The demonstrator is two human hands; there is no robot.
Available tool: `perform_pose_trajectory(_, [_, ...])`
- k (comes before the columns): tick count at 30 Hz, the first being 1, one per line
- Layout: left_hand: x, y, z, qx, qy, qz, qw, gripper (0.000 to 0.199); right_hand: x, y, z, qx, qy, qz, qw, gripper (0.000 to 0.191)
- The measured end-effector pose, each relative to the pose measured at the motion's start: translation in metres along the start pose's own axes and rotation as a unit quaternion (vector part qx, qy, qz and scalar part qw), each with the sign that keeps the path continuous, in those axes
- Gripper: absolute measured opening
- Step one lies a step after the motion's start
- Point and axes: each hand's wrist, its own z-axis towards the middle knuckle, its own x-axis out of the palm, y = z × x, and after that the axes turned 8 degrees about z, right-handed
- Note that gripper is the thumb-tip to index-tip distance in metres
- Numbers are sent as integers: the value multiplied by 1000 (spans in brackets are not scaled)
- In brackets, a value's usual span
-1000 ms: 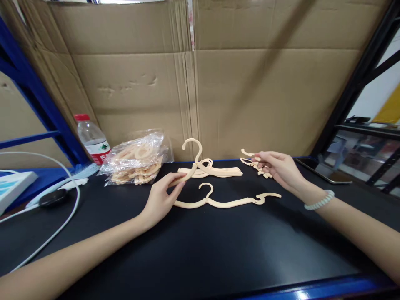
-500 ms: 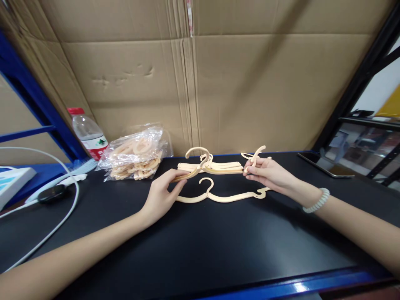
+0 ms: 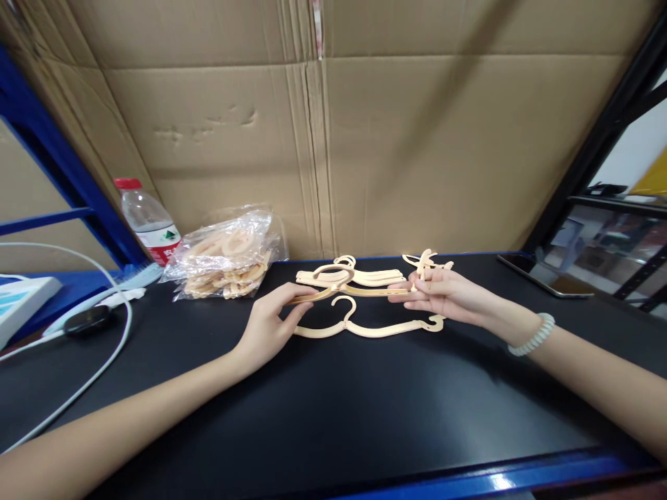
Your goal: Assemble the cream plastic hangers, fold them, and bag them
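Note:
My left hand (image 3: pixel 274 323) is closed on the left end of a cream plastic clothes hanger (image 3: pixel 359 291), holding it just above the table with its hook tilted back. At the hanger's right end, my right hand (image 3: pixel 448 295) pinches a small cream hook-shaped piece (image 3: pixel 424 271) between thumb and fingers. Whether this piece is joined to the hanger cannot be made out. In front lies another hanger (image 3: pixel 385 330) with a curled hook piece at its right end. Behind the held hanger is a stack of hanger parts (image 3: pixel 385 279), partly hidden.
A clear bag of cream parts (image 3: pixel 224 257) stands at the back left beside a red-capped bottle (image 3: pixel 151 222). A white cable (image 3: pixel 122 333) with a black block (image 3: pixel 86 322) crosses the left side. A phone-like dark slab (image 3: pixel 542 276) lies at the back right.
The held hanger has tipped, its hook leaning lower and farther back. My right hand has turned, its fingers now reaching under the hanger's right end. My left hand has stayed in place.

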Motion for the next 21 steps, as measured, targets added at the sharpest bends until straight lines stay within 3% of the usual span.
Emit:
perform_pose_trajectory(13, [0, -2, 1, 1, 6, -7, 1000, 15, -2, -2, 0, 31, -21, -27, 999, 21])
perform_pose_trajectory(21, [-1, -2, 0, -8, 12, -2, 1000, 16, 7, -8, -1, -32, -49, -75, 995, 25])
